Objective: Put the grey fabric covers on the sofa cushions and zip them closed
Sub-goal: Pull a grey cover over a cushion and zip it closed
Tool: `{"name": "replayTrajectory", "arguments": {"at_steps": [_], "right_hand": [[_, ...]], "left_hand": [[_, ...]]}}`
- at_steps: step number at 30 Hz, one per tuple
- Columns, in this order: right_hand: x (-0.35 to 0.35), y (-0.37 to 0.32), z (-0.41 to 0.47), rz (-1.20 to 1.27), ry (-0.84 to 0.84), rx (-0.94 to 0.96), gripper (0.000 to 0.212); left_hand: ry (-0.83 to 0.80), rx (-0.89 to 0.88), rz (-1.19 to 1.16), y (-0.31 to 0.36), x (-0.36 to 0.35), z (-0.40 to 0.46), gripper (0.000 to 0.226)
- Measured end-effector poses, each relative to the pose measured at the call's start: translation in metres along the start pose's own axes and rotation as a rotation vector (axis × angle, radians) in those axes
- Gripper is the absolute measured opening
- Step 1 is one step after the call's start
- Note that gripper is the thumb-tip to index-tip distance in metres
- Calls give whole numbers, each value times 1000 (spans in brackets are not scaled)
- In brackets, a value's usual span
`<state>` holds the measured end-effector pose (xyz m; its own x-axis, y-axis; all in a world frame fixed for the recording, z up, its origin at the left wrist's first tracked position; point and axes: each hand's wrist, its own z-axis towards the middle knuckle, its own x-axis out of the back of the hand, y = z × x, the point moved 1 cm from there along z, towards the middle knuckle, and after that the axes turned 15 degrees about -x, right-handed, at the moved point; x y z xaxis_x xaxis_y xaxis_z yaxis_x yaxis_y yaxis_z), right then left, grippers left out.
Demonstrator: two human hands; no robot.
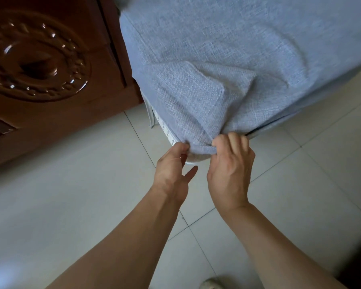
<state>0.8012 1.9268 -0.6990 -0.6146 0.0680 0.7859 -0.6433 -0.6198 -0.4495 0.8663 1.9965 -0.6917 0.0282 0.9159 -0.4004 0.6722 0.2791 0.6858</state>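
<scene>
A large cushion in a grey fabric cover [227, 49] fills the upper right of the head view, its near corner hanging over the floor. The cover is folded and bunched at that corner. My left hand [172, 170] pinches the cover's lower edge at the corner's left side. My right hand [230, 167] grips the same edge just to the right, fingers curled into the fabric. A pale strip of inner cushion [193, 160] shows below the edge between my hands. A white tape with marks [165, 128] runs up the left seam. A dark open slit [258, 130] runs right.
A dark carved wooden furniture panel [40, 59] stands at the upper left, close beside the cushion. Pale floor tiles [81, 195] spread below. A light shoe tip [212, 283] shows at the bottom edge.
</scene>
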Motion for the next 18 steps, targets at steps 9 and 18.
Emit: {"name": "replayTrajectory", "arguments": {"at_steps": [9, 18], "right_hand": [[8, -22, 40, 130, -89, 65, 29], [16, -23, 49, 59, -263, 154, 32]], "left_hand": [[116, 7, -115, 44, -29, -7, 16], [113, -31, 99, 52, -28, -4, 16]]}}
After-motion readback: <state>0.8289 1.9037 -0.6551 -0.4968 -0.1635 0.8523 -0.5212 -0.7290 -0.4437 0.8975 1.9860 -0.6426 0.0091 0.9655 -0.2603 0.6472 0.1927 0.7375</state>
